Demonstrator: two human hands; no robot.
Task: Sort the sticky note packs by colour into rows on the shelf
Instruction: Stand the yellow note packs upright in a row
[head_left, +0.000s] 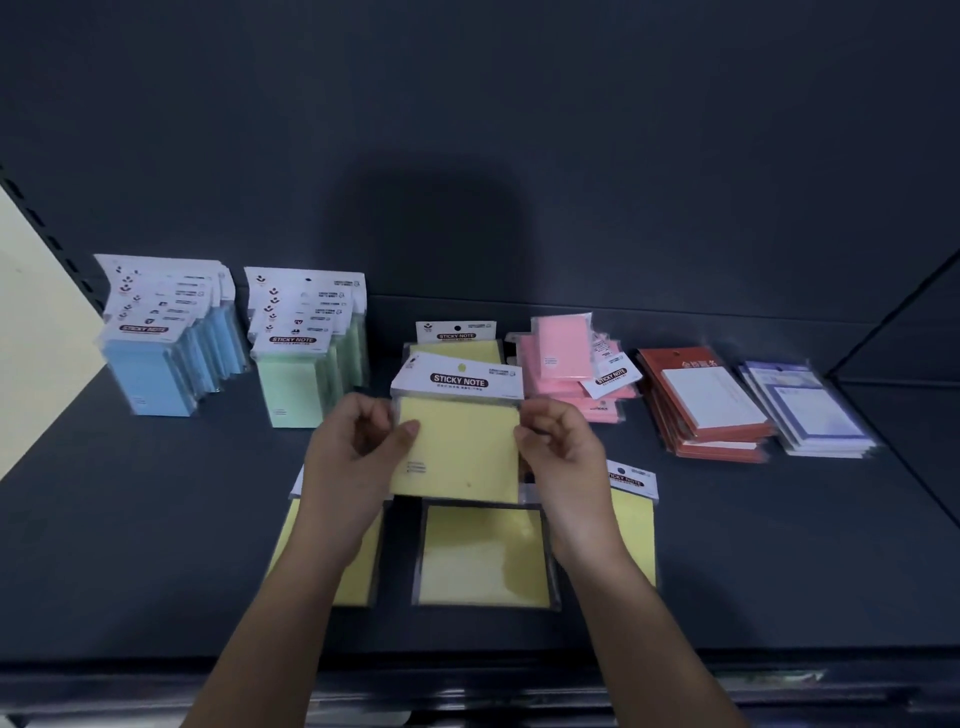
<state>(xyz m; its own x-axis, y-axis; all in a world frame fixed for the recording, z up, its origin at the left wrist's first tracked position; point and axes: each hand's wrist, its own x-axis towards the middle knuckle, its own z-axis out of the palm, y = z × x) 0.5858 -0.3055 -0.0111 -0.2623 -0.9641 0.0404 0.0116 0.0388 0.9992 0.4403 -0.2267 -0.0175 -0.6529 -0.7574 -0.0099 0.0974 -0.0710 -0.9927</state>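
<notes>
both hands, left hand (358, 436) and right hand (558, 441), pinch one yellow pack (460, 441) by its sides above the shelf (156, 545). blue packs (166, 338) stand far left, green packs (306, 348) beside them.

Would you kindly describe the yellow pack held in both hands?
The yellow pack is a pale yellow pad in clear wrap under a white header card printed STICKY NOTE. Held tilted above other yellow packs on the dark shelf, it is pinched at its side edges by the left hand and right hand.
</notes>
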